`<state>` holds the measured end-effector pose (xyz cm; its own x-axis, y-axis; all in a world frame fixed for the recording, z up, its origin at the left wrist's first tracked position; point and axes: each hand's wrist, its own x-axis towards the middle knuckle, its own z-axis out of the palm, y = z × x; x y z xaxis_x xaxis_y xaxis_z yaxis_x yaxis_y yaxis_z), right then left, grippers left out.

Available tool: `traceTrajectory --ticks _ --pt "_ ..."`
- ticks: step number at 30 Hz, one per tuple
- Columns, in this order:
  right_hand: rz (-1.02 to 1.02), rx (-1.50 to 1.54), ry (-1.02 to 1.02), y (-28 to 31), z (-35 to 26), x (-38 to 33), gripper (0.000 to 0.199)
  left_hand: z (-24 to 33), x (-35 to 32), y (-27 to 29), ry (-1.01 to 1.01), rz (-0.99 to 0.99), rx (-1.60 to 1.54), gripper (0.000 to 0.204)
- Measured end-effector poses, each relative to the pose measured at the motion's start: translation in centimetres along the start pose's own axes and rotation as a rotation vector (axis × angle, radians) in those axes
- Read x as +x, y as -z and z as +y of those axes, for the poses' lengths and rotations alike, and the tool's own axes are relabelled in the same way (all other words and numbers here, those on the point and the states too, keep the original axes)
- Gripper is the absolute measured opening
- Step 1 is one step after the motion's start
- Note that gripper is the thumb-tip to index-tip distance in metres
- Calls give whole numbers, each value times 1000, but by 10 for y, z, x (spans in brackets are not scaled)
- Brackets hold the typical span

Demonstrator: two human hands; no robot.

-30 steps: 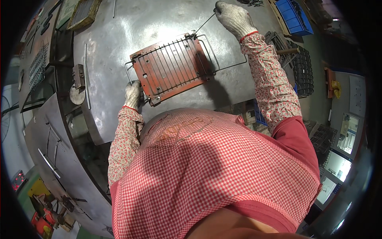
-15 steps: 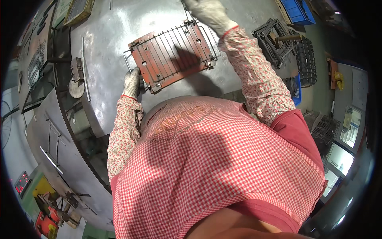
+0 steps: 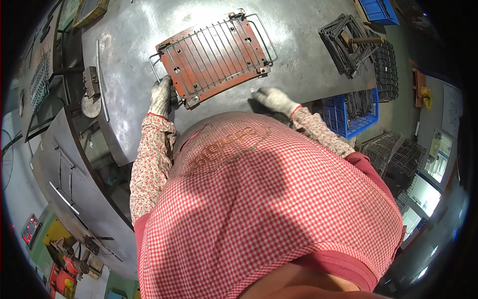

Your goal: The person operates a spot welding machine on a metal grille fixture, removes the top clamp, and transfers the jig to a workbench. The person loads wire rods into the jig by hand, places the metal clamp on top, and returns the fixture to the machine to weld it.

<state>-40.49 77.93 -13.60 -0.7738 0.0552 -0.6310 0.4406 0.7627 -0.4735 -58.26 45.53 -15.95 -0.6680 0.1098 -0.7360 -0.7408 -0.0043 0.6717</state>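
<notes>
A red rectangular plate with clamps at its corners (image 3: pixel 188 74) lies tilted on the metal table. It carries a wire rack (image 3: pixel 219 55) of several thin parallel rods, with bent wire loops sticking out at both ends. My left hand (image 3: pixel 161 98), in a whitish knitted glove with dark fingertips, grips the plate's near left corner beside the left loop. My right hand (image 3: pixel 278 101), gloved the same way, is near the table's front edge, apart from the plate. Its fingers reach out to the left and nothing shows in them.
Bent dark wire frames (image 3: pixel 343 47) lie in a pile at the right, with a wooden-handled hammer (image 3: pixel 366 40) across them. Below stands a blue crate (image 3: pixel 358 124) of metal parts. At the left are a metal block (image 3: pixel 91 82) and a long thin rod (image 3: pixel 101 74).
My right hand has come back from the plate's far right corner toward the table's front edge. My left hand stays at the near left corner.
</notes>
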Motion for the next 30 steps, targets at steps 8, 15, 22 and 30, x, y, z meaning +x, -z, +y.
traceTrajectory --ticks 8,15,22,30 --pt "-214 8 72 -11 -41 17 54 -7 -3 5 -33 3 -101 14" --pt "-158 8 44 0 -41 36 55 47 -59 -32 -400 56 476 44" --pt "-226 -51 67 1 -36 42 54 28 -27 -61 101 -102 -36 13" --pt "-8 162 118 17 -54 31 46 24 -9 -48 187 -12 -229 11"
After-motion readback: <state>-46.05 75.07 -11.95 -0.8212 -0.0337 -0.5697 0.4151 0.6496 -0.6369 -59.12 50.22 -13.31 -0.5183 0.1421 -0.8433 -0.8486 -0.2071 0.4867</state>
